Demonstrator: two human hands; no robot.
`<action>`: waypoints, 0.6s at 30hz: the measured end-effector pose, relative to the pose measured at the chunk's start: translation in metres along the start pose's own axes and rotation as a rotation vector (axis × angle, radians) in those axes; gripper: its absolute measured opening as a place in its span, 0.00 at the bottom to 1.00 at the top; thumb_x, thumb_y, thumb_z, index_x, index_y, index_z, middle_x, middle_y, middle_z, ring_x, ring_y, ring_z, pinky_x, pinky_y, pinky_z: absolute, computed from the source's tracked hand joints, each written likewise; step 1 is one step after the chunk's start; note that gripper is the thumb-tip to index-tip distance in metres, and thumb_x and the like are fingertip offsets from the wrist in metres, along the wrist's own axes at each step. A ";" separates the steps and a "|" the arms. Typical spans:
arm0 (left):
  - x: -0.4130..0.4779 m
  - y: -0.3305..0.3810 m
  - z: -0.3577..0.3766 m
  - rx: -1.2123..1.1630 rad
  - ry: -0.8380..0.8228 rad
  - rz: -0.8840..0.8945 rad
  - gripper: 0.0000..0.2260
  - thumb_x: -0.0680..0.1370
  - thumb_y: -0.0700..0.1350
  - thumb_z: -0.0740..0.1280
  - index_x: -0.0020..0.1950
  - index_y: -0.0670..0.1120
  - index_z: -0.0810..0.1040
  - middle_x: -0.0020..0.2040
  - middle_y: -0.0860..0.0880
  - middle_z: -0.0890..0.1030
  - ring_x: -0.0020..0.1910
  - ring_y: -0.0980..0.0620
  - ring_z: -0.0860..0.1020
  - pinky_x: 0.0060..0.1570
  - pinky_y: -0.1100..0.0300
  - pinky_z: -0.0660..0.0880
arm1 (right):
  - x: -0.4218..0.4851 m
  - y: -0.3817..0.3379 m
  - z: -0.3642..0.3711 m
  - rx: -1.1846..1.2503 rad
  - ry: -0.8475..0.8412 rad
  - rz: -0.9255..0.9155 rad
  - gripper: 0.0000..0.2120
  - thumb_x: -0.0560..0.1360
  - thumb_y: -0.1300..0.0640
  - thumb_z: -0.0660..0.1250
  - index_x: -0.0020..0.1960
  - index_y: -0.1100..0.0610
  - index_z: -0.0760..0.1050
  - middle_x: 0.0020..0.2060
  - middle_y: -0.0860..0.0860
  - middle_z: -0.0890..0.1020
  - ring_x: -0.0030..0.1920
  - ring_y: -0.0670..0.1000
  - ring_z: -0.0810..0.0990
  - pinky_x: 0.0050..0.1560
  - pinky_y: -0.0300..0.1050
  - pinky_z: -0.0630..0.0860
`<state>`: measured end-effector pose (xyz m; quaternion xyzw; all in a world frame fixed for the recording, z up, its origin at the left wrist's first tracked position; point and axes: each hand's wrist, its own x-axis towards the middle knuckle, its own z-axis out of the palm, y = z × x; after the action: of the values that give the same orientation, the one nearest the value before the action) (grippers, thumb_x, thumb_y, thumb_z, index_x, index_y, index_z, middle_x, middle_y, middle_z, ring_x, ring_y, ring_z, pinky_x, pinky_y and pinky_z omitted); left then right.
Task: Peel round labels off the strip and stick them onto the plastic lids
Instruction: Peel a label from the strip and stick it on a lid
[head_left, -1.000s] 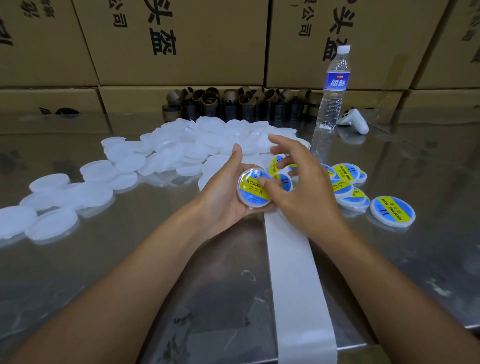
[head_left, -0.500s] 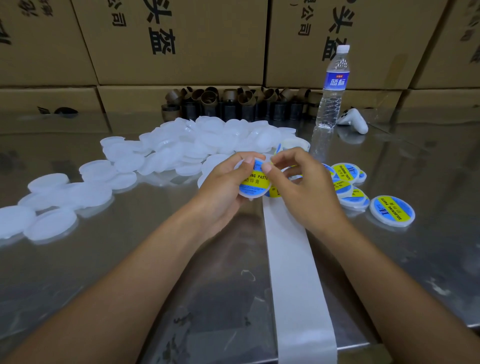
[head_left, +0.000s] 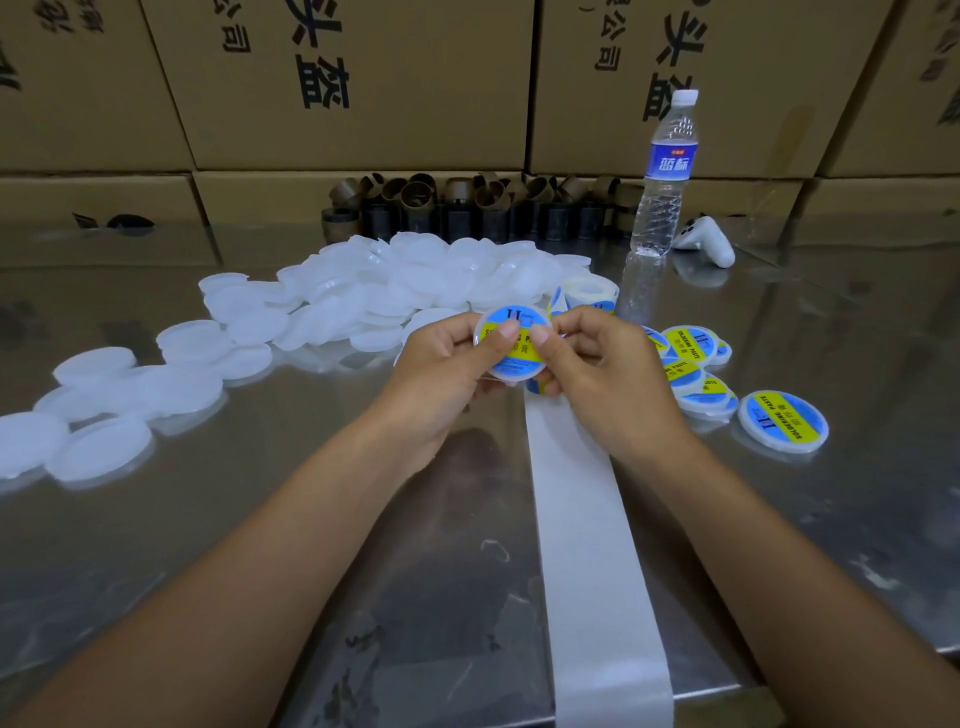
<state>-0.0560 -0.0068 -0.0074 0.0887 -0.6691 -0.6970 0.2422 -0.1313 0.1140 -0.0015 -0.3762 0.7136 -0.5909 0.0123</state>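
**1 lid between 2 thumbs, finished pile to the right**

We hold the lid (head_left: 511, 364) face toward us. Our left hand (head_left: 441, 379) and right hand (head_left: 602, 379) each curl round its rim, and both thumbs press on the label (head_left: 514, 318). The lid sits just above the far end of the strip (head_left: 587, 545), which runs straight toward us. The finished lids (head_left: 696, 374) lie nearer our right hand and the blank lids (head_left: 415, 280) nearer our left.
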 end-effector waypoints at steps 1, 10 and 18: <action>0.000 0.000 0.000 0.000 0.007 0.006 0.06 0.79 0.45 0.65 0.47 0.45 0.80 0.39 0.52 0.83 0.38 0.58 0.80 0.39 0.68 0.75 | 0.000 -0.001 0.000 -0.004 -0.015 -0.002 0.06 0.75 0.54 0.68 0.45 0.57 0.75 0.34 0.58 0.81 0.33 0.52 0.80 0.41 0.49 0.76; -0.001 0.000 0.002 -0.052 -0.062 -0.007 0.09 0.78 0.45 0.65 0.55 0.42 0.80 0.46 0.48 0.84 0.44 0.54 0.82 0.45 0.65 0.77 | 0.000 -0.003 0.000 -0.001 0.014 0.003 0.06 0.75 0.59 0.68 0.51 0.58 0.75 0.38 0.60 0.83 0.39 0.61 0.82 0.46 0.58 0.78; -0.001 0.000 0.001 -0.024 -0.039 0.010 0.08 0.76 0.37 0.68 0.54 0.41 0.79 0.44 0.46 0.84 0.35 0.56 0.80 0.42 0.64 0.77 | 0.001 0.000 -0.001 0.066 0.035 -0.002 0.08 0.80 0.60 0.59 0.56 0.60 0.75 0.33 0.51 0.81 0.26 0.40 0.76 0.33 0.33 0.73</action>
<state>-0.0556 -0.0052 -0.0072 0.0689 -0.6659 -0.7052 0.2336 -0.1327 0.1142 -0.0003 -0.3658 0.6935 -0.6206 0.0117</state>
